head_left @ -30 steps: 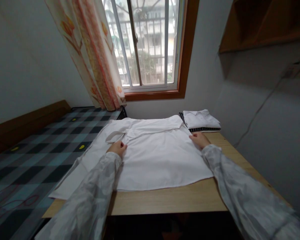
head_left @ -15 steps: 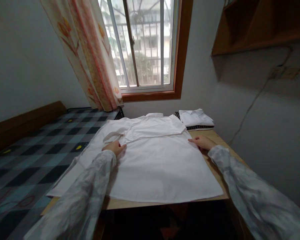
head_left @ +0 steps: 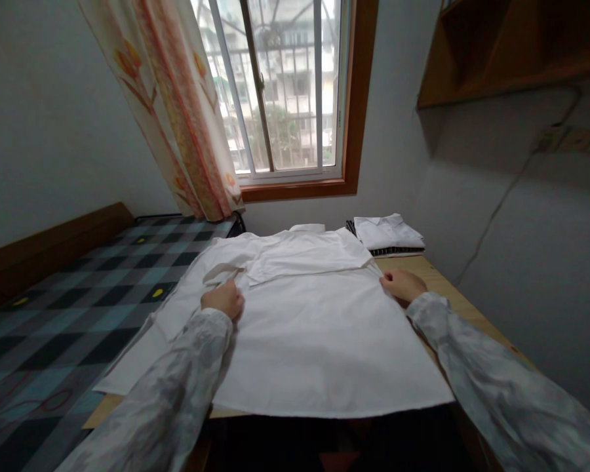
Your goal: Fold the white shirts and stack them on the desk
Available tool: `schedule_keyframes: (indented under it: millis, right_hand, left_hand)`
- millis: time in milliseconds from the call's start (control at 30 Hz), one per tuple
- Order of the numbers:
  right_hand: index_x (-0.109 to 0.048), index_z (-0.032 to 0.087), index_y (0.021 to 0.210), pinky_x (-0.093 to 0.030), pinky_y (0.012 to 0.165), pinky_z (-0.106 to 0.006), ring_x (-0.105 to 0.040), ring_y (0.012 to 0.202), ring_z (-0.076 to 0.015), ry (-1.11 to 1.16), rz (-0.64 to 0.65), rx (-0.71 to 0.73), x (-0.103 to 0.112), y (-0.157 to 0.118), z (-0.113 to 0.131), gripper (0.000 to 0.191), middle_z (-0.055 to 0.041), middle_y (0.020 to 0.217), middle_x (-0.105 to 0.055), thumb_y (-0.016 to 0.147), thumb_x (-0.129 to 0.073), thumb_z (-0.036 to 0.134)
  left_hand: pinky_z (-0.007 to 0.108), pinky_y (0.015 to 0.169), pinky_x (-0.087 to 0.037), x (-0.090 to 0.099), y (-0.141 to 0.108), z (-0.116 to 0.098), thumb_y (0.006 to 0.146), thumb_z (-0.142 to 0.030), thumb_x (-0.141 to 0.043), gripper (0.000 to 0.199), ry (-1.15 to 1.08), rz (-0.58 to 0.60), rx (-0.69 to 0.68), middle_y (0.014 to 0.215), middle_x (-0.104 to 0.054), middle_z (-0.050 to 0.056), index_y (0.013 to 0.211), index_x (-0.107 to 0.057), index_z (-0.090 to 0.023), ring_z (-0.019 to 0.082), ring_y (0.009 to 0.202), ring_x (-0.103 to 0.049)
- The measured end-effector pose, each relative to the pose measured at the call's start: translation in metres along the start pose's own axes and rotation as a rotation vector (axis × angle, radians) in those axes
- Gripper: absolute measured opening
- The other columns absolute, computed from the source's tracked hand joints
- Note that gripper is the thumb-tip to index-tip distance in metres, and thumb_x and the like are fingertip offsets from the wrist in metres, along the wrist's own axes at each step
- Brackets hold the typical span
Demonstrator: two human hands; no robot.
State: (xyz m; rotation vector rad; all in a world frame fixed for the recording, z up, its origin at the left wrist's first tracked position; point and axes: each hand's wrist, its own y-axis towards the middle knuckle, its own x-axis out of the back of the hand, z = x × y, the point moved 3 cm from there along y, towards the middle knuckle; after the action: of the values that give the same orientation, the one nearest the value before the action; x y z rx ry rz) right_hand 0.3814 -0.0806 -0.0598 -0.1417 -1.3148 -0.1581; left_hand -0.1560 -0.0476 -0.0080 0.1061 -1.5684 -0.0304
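Observation:
A white shirt [head_left: 319,341] lies spread over the wooden table, its collar at the far end and its hem hanging slightly over the near edge. One sleeve is folded across the upper part of it. My left hand [head_left: 223,299] is closed on the shirt's fabric left of the middle, near the folded sleeve. On the right, my right hand [head_left: 403,286] pinches the shirt's side edge. Part of the shirt spreads out to the left, beyond my left forearm.
Folded clothes [head_left: 387,233], white over black-striped, are stacked at the table's back right. A bed with a checked cover [head_left: 108,282] adjoins the left side. Bare wood of the table [head_left: 452,295] shows at right. Behind are a curtain [head_left: 177,118] and a window [head_left: 280,98].
The shirt has shifted slightly toward me, its hem now further over the table's near edge. Both hands have closed more tightly on the fabric, and my right hand is slightly further right.

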Motion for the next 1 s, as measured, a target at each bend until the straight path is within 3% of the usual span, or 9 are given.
schedule_keyframes:
  millis: [67,133,267,400,500,600,733,867,1000]
  right_hand:
    - [-0.076,0.022,0.097,-0.040,0.072,-0.032,-0.073,0.092,-0.0262,0.016,-0.037,-0.036,0.004,0.006,0.006,0.024,-0.0110,0.101,-0.081,0.100,-0.059,0.040]
    - [-0.073,0.020,0.111,-0.044,0.078,-0.033,-0.072,0.099,-0.0287,0.045,-0.146,-0.058,0.006,0.012,0.015,0.027,-0.0137,0.108,-0.080,0.099,-0.061,0.041]
    - [-0.064,0.013,0.126,-0.047,0.095,-0.038,-0.065,0.117,-0.0342,0.012,-0.434,0.047,-0.003,0.018,0.032,0.039,-0.0212,0.124,-0.074,0.100,-0.061,0.041]
    - [-0.062,0.012,0.123,-0.046,0.098,-0.041,-0.062,0.117,-0.0361,-0.066,-0.516,0.127,-0.015,0.018,0.025,0.036,-0.0220,0.122,-0.071,0.099,-0.061,0.039]
    - [-0.063,0.013,0.122,-0.047,0.096,-0.042,-0.062,0.114,-0.0358,-0.089,-0.513,0.151,-0.017,0.020,0.012,0.034,-0.0207,0.120,-0.070,0.102,-0.060,0.040]
    - [-0.064,0.012,0.123,-0.047,0.095,-0.042,-0.061,0.113,-0.0359,-0.107,-0.513,0.168,-0.014,0.022,0.006,0.034,-0.0203,0.120,-0.070,0.104,-0.059,0.040]
    - [-0.061,0.012,0.132,-0.047,0.097,-0.043,-0.059,0.115,-0.0356,-0.126,-0.572,0.246,-0.010,0.019,0.020,0.038,-0.0199,0.124,-0.067,0.099,-0.064,0.030]
    - [-0.058,0.016,0.143,-0.046,0.102,-0.042,-0.056,0.124,-0.0342,-0.130,-0.620,0.379,-0.006,0.016,0.040,0.050,-0.0178,0.139,-0.064,0.093,-0.064,0.017]
    - [-0.063,0.020,0.142,-0.043,0.104,-0.043,-0.055,0.126,-0.0340,-0.165,-0.554,0.416,-0.001,0.024,0.046,0.046,-0.0161,0.142,-0.065,0.096,-0.060,0.015]
  left_hand:
    - [0.050,0.097,-0.055,0.009,0.003,-0.017,0.100,-0.037,-0.058,0.036,0.044,-0.094,-0.102,0.121,-0.075,0.024,0.122,-0.067,-0.010,0.040,0.112,-0.074]
    - [0.049,0.108,-0.053,0.010,0.007,-0.040,0.100,-0.043,-0.058,0.038,0.016,-0.158,-0.295,0.129,-0.073,0.022,0.122,-0.069,-0.013,0.038,0.123,-0.070]
    - [0.052,0.130,-0.037,-0.017,0.011,-0.071,0.104,-0.050,-0.057,0.057,-0.175,-0.124,-0.629,0.163,-0.057,0.019,0.149,-0.061,-0.016,0.035,0.153,-0.052]
    - [0.057,0.135,-0.029,-0.053,0.015,-0.062,0.109,-0.056,-0.046,0.068,-0.199,-0.054,-0.625,0.176,-0.045,0.015,0.166,-0.049,-0.019,0.033,0.163,-0.040]
    - [0.058,0.135,-0.029,-0.060,0.014,-0.048,0.110,-0.058,-0.045,0.068,-0.181,-0.069,-0.601,0.176,-0.044,0.013,0.167,-0.048,-0.021,0.033,0.164,-0.039]
    - [0.053,0.129,-0.040,-0.049,0.014,-0.042,0.108,-0.055,-0.050,0.062,-0.150,-0.099,-0.609,0.169,-0.054,0.015,0.159,-0.056,-0.020,0.034,0.155,-0.051]
    - [0.046,0.107,-0.054,-0.024,0.027,-0.043,0.106,-0.039,-0.057,0.037,-0.071,-0.215,-0.542,0.139,-0.072,0.017,0.134,-0.069,-0.017,0.032,0.123,-0.069]
    - [0.044,0.099,-0.054,-0.016,0.044,-0.047,0.111,-0.031,-0.048,0.028,0.038,-0.202,-0.575,0.118,-0.076,0.016,0.110,-0.073,-0.018,0.030,0.108,-0.072]
    - [0.049,0.104,-0.051,-0.010,0.041,-0.051,0.111,-0.026,-0.042,0.032,0.103,-0.202,-0.647,0.116,-0.074,0.018,0.109,-0.073,-0.017,0.033,0.111,-0.070]
